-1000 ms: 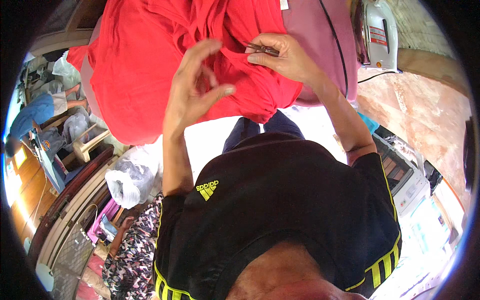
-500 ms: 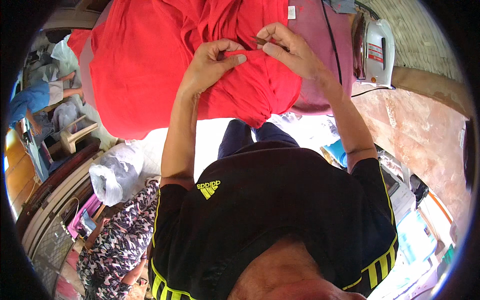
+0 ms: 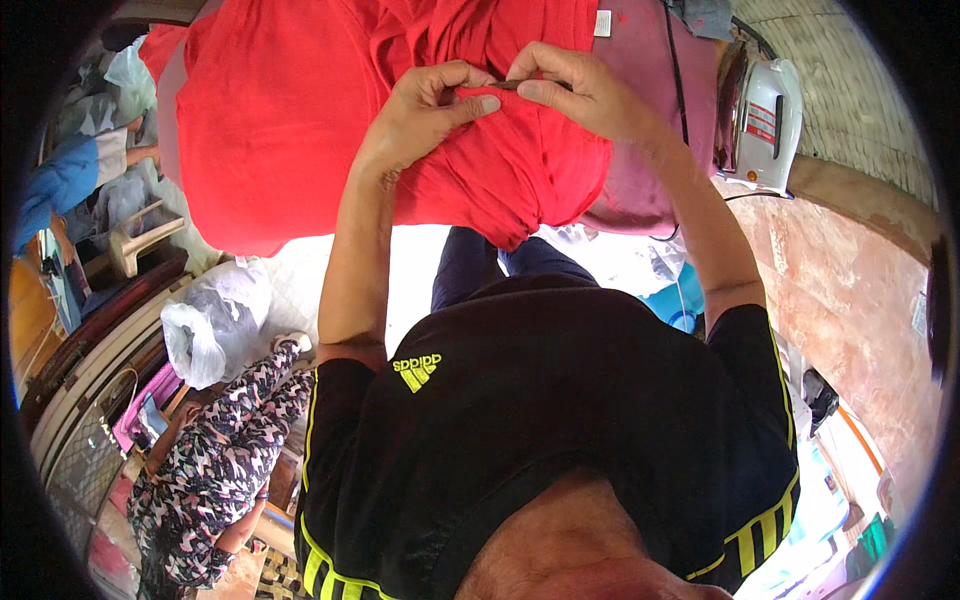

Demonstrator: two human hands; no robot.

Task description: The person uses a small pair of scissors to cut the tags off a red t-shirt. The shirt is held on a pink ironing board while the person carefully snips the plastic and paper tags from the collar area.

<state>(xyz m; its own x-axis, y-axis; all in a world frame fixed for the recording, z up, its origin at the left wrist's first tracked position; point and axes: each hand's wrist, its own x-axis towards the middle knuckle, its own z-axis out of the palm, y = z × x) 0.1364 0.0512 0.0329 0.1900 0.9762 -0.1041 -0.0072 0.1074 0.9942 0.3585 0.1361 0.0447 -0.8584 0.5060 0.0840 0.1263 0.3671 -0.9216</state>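
Note:
A large piece of red cloth [image 3: 290,130] lies over the padded board in front of me, bunched in folds around the middle. My left hand [image 3: 432,108] pinches a fold of it between thumb and fingers. Close beside it, my right hand [image 3: 580,88] is closed on a small dark, pointed tool that looks like thread snips [image 3: 508,85]. The tip of the snips points left and reaches the pinched fold at my left fingertips. Whether its blades are apart is too small to tell.
Right of the cloth, the mauve board cover [image 3: 640,120] shows, crossed by a black cord [image 3: 678,75]. A white iron [image 3: 765,125] stands at the far right. Two other people are on the left, one in patterned clothes [image 3: 225,470], near a plastic bag [image 3: 215,320].
My right hand has moved slightly left, bringing the snips' tip against the fold at my left fingers. The whole view has shifted a little.

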